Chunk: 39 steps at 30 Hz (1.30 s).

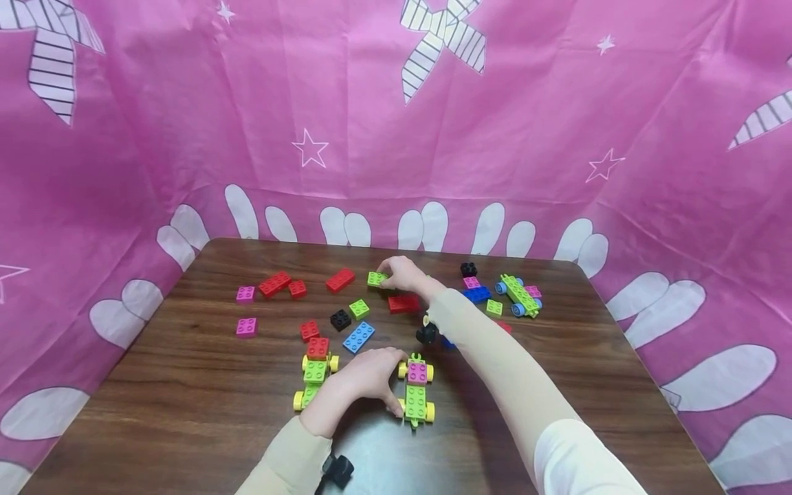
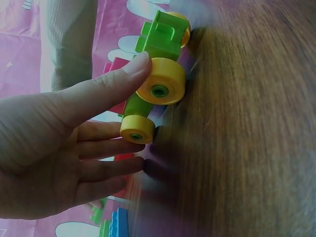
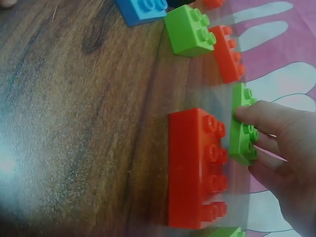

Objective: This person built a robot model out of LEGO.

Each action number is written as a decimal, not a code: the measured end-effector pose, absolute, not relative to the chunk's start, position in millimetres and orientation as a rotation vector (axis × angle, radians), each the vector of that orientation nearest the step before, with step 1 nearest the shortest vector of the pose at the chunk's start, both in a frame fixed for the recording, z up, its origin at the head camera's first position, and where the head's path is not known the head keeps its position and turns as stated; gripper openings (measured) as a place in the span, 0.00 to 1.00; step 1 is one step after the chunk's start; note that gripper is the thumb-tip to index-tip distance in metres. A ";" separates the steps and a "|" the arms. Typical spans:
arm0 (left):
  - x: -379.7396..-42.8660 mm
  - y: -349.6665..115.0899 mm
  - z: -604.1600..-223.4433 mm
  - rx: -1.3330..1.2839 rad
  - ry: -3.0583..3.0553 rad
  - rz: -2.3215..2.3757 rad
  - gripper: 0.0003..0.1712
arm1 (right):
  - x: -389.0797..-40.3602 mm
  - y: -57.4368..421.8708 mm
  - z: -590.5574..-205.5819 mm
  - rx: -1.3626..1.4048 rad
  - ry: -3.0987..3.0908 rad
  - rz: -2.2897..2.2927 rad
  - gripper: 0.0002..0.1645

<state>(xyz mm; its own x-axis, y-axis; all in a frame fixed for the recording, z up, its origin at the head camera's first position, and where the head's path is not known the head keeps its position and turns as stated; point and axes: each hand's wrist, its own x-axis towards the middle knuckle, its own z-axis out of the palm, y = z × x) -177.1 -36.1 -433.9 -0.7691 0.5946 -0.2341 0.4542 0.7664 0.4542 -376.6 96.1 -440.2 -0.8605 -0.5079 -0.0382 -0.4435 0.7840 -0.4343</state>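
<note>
My left hand [image 1: 371,373] is beside a lime toy car [image 1: 415,402] with yellow wheels and a pink brick [image 1: 417,372] on top. In the left wrist view, the thumb lies against a yellow wheel [image 2: 165,81] while the other fingers extend loosely alongside. Farther back, my right hand [image 1: 405,273] pinches a lime-green brick [image 3: 239,143] between thumb and fingers, near the far side of the table. A red brick [image 3: 185,168] lies just in front of that hand. My left wrist partly covers another yellow-wheeled car [image 1: 314,372], which bears a red brick [image 1: 318,347].
A lime chassis with blue wheels [image 1: 518,294] stands at the right, near a blue brick [image 1: 476,295] and a black brick [image 1: 468,269]. Red and pink bricks [image 1: 245,326] lie toward the left. A light blue brick [image 1: 359,337] sits between the two cars, farther back.
</note>
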 end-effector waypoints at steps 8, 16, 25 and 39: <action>-178.5 -32.4 -436.9 0.811 2.577 0.557 0.53 | -363.2 109.9 -427.7 -0.740 2.906 -0.810 0.19; -177.0 -35.1 -438.4 0.807 2.599 0.568 0.54 | -336.6 115.5 -416.1 -0.669 2.896 -0.995 0.19; -175.8 -37.8 -438.3 0.816 2.581 0.570 0.53 | -292.6 122.6 -407.3 -0.507 2.904 -1.189 0.20; -178.8 -38.1 -434.5 0.858 2.577 0.624 0.54 | -227.4 135.8 -402.0 -0.437 2.874 -1.299 0.20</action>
